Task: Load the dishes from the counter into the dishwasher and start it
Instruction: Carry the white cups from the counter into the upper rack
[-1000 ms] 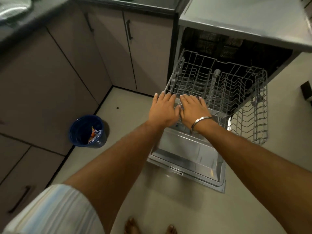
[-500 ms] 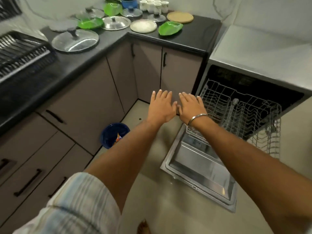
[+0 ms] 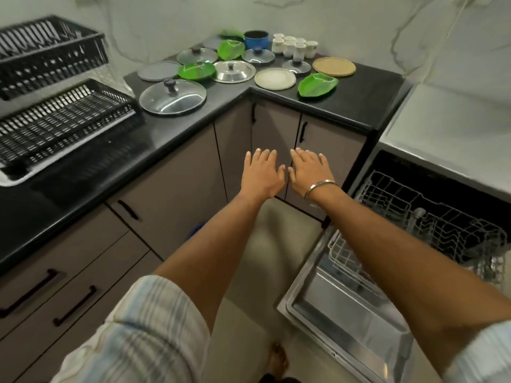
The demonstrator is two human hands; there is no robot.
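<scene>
Both arms reach forward, and the left hand [image 3: 261, 175] and the right hand [image 3: 308, 171] are held flat, palms down, fingers straight and a little spread; they hold nothing, and their thumbs almost meet. The right wrist carries one metal bangle [image 3: 320, 187]. Below and to the right of the right hand stands the dishwasher [image 3: 448, 172] with its door [image 3: 348, 322] folded down and one wire rack [image 3: 431, 222] pulled out above it; I see no dishes in the rack. Behind the hands are the cabinet doors [image 3: 273, 139] of the corner. To the left of the left hand, on the black counter [image 3: 171, 134], sits one black drying rack [image 3: 60, 117] with two levels. Beyond the hands, on the corner of the counter, lie the dishes: four green leaf plates [image 3: 318, 85], four glass lids [image 3: 172, 96], one steel lid [image 3: 234, 71], one pale round plate [image 3: 275, 78], one grey plate [image 3: 159, 70], one woven mat [image 3: 334, 66], one blue pot [image 3: 256, 40] and a group of white cups [image 3: 294, 47], about seven, though I cannot count them surely.
</scene>
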